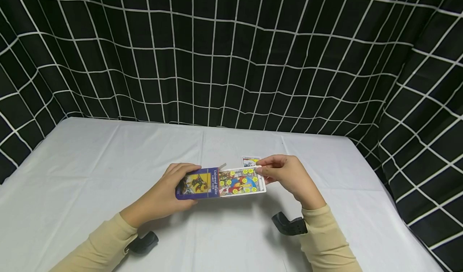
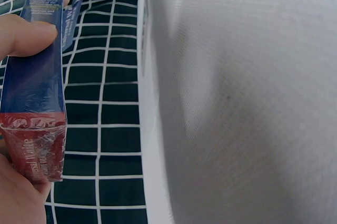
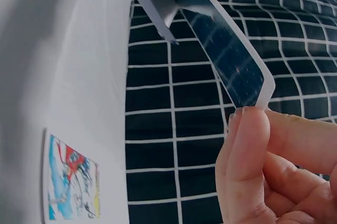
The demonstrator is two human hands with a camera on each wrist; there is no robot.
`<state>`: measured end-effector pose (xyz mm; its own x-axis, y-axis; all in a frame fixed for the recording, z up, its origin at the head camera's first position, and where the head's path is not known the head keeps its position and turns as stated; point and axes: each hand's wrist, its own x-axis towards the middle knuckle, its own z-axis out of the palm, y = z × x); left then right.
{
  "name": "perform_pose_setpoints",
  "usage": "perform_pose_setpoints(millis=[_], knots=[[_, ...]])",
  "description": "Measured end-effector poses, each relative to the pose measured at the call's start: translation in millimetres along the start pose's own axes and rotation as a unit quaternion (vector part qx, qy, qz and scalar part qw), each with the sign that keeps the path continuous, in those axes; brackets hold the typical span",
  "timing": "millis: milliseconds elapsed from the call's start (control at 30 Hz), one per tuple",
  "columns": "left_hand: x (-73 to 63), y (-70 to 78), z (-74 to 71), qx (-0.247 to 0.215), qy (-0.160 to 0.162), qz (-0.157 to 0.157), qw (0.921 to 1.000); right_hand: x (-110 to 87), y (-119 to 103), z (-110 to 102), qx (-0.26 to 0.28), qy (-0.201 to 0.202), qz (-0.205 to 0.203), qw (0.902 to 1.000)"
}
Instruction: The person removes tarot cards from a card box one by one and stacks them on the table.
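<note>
My left hand [image 1: 171, 189] grips a purple-blue tarot card box [image 1: 213, 183] by its left end, thumb on one long side and fingers on the other. From the box's right end juts a stack of tarot cards [image 1: 241, 182], its top card showing yellow pentacles. My right hand [image 1: 285, 174] pinches the stack's outer corner between thumb and fingers. The right wrist view shows the dark back of the stack [image 3: 226, 55] and its white edge. In the left wrist view the box's side [image 2: 34, 84] is blue with a red end in clear wrap.
Behind the stack, another tarot card [image 1: 250, 161] lies face up on the white-covered table [image 1: 108, 159]. A flap [image 1: 222, 166] stands out from the box's mouth. Black cloth with white grid lines [image 1: 224, 55] hangs around the back and sides. A dark strap device sits at each wrist.
</note>
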<state>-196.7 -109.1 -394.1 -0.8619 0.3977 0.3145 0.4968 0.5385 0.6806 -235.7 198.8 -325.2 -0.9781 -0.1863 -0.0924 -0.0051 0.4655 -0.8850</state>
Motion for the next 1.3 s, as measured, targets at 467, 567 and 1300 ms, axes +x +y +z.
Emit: perform_pose_setpoints(millis=[467, 567, 1300], knots=[[2.3, 0.6, -1.4, -0.017, 0.004, -0.004, 0.9998, -2.4, 0.5, -17.7, -0.008, -0.006, 0.0, 1.0], [2.5, 1.4, -1.7, -0.019, 0.002, -0.005, 0.9998, -3.1, 0.2, -19.8, -0.014, -0.011, 0.001, 0.9998], [0.5, 0.6, -1.7, -0.016, 0.002, -0.003, 0.9999, -5.9, 0.9, -33.6, 0.032, -0.057, 0.025, 0.9976]])
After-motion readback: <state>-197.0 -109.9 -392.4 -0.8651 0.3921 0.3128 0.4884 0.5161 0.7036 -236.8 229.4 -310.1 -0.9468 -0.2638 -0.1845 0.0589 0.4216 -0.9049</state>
